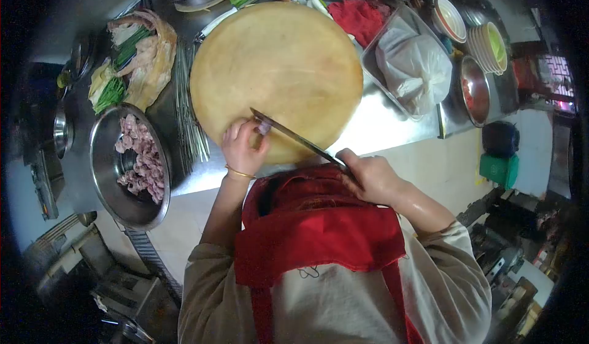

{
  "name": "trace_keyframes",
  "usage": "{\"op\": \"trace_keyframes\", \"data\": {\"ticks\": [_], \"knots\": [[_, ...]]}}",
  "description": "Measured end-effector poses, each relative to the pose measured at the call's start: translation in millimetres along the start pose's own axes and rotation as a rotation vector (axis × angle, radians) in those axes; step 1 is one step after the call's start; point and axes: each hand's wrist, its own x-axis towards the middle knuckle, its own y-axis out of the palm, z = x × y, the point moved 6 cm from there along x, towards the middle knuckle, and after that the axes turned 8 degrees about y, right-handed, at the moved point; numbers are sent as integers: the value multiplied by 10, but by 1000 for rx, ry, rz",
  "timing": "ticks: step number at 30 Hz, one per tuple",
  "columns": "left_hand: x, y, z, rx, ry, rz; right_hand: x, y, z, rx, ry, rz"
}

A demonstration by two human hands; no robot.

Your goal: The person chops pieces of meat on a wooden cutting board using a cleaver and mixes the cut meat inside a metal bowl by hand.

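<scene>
One purplish piece [264, 127] in left hand [245, 143], one knife [296, 137] in right hand [375, 178].

Whitish light glares off the steel counter [383, 123] beside the evenly lit round board [276, 68], while shadow darkens the kitchen's lower corners. A wide lens bows the outer edges beneath a black, grainy vignette; the center appears fairly sharp, the margins soft.

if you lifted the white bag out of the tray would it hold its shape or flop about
The bag would probably flop and sag, as its plastic looks thin and wrinkled. It bulges, so it may feel fairly weighty. Its loose folds could snag on the tray.
</scene>
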Motion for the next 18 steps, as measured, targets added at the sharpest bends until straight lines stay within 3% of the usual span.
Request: {"op": "trace_keyframes", "data": {"ticks": [12, 18], "knots": [[10, 94, 72, 44, -51, 71, 56, -36, 137, 12, 86, 90], [29, 73, 90, 15, -34, 23, 639, 89, 346, 101, -14, 48]]}}
